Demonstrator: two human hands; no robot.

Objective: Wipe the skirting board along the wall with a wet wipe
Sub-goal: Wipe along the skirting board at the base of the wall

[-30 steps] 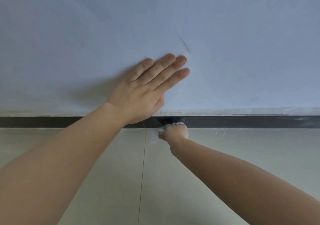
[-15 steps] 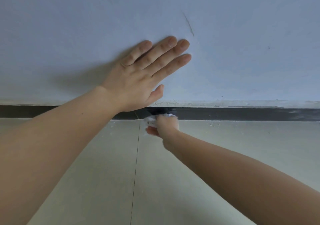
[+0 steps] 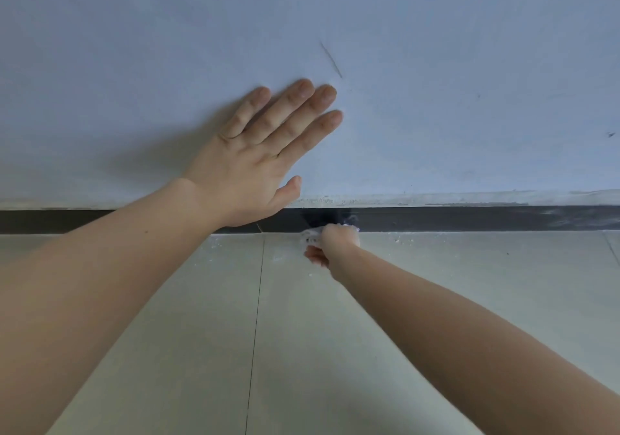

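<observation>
As you seem to be leaning in low, your left hand [image 3: 248,166] lies flat on the wall [image 3: 436,99], fingers straight and slightly spread, likely as a brace just above the skirting board [image 3: 469,218]. Your right hand [image 3: 335,246] grips the bunched wet wipe [image 3: 310,233] and presses it to the dark board at the floor's [image 3: 436,300] far edge, right of the tile joint [image 3: 256,300]. White wipe shows at that hand's left and top. The fingers curled round it are mostly hidden.
</observation>
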